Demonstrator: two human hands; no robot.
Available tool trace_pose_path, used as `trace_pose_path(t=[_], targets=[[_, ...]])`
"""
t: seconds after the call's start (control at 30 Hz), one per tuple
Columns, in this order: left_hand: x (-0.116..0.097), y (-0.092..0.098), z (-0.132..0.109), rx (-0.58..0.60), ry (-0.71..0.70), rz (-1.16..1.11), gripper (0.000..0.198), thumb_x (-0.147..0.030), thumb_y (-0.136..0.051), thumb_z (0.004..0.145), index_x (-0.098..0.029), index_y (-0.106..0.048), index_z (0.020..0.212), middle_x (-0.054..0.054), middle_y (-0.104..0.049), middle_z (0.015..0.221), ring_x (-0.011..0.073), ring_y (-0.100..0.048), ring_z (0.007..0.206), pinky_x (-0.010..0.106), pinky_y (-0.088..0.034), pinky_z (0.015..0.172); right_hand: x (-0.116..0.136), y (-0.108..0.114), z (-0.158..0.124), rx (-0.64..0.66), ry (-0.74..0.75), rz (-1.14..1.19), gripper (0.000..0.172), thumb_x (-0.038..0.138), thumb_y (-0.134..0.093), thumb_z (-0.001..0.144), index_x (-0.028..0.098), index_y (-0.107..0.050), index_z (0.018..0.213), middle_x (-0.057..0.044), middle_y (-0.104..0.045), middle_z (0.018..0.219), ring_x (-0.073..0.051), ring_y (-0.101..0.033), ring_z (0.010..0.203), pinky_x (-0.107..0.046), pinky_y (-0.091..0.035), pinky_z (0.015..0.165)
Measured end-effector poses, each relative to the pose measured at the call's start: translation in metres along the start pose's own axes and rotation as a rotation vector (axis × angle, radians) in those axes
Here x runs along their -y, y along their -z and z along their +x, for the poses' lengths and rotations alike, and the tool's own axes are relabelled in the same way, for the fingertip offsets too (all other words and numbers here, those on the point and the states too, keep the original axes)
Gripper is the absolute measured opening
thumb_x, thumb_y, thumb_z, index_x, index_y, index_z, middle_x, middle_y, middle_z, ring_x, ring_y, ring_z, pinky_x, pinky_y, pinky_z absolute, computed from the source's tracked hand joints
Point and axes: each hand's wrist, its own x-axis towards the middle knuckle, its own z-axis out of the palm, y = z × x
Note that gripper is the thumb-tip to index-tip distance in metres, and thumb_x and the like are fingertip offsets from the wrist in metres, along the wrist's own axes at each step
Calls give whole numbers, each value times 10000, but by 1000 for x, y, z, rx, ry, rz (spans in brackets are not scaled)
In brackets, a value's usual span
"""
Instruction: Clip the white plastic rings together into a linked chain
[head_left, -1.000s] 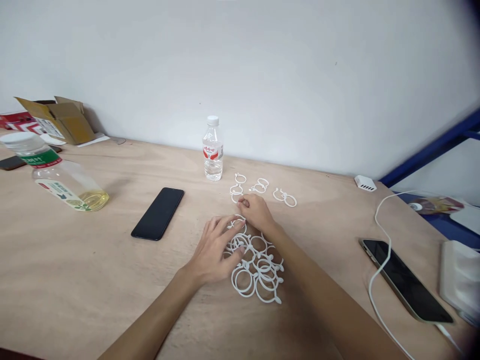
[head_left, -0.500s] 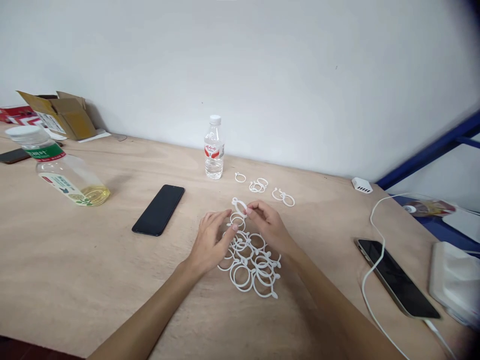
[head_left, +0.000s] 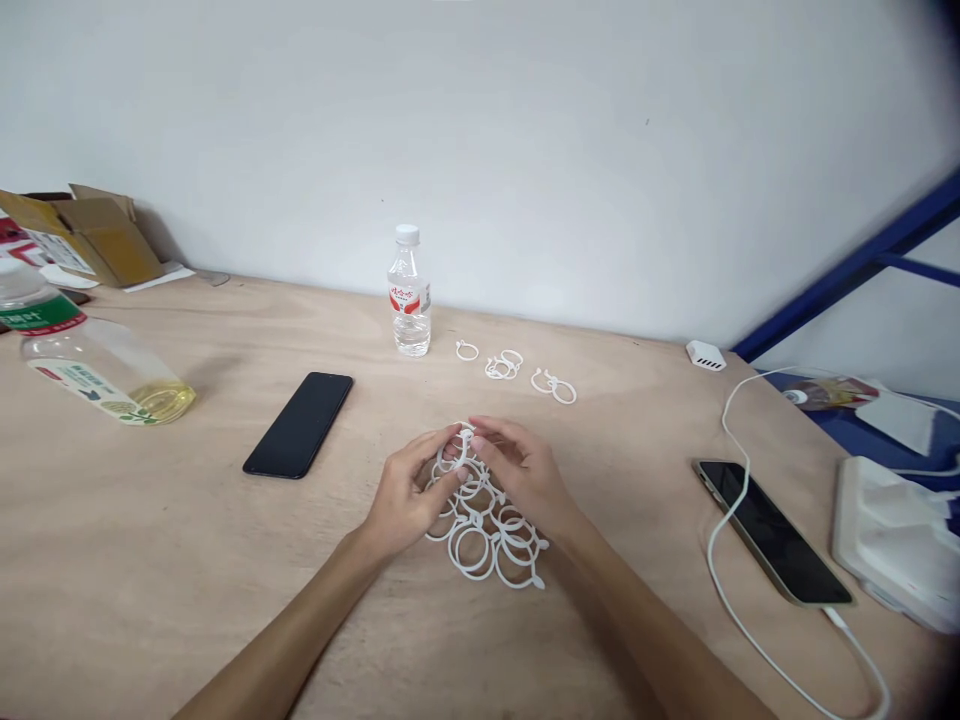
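Note:
A linked-looking cluster of white plastic rings (head_left: 472,550) with small tabs lies flat on the table in front of me. At its far end, one white plastic ring (head_left: 463,450) is tilted up between my hands. My right hand (head_left: 521,470) pinches this ring by its tabbed top with thumb and forefinger. From the other side, my left hand (head_left: 409,490) curls its fingers and thumb around the ring's left part. The fingers partly cover the rings there, so the exact contact is hard to see.
Several loose rings (head_left: 502,365) lie beyond my hands, near a water bottle (head_left: 410,300). A black phone (head_left: 300,425) and a tilted oil-like bottle (head_left: 105,365) are left. Right are a charging phone (head_left: 772,535), its cable (head_left: 712,560) and a white tray-like object (head_left: 892,535).
My right hand has brought the raised ring down towards the cluster's far end. My left hand has closed in on it from the left. The whole view has shifted slightly.

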Motion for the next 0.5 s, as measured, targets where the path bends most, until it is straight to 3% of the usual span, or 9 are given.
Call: trace_pose_path(t=[0.2,0.4,0.5], targets=[[1,3,-1,102,-49,-17,427,-285,-615,836,-157,-593,1242,128,-631,1237,261,-564,1175,405,-441,1016,-2,2,9,57,51,136,103,300,-707,759,215,-763,775,-51,-707,810,-191,-649,813,-316,-510,758],[3,4,0,122,-66,-49,421,-249,-604,842,-188,-583,1258,116,-579,1314,258,-551,1194,401,-443,1017,-5,6,13,189,-36,249,111,318,-716,754,235,-764,809,-33,-724,827,-189,-662,801,-321,-516,751],[4,2,-1,109,-26,-89,443,-241,-622,825,-176,-581,1261,121,-571,1323,267,-542,1207,411,-435,1030,-6,4,13,135,-1,211,96,311,-714,756,229,-762,766,-29,-715,783,-181,-653,764,-307,-506,720]])
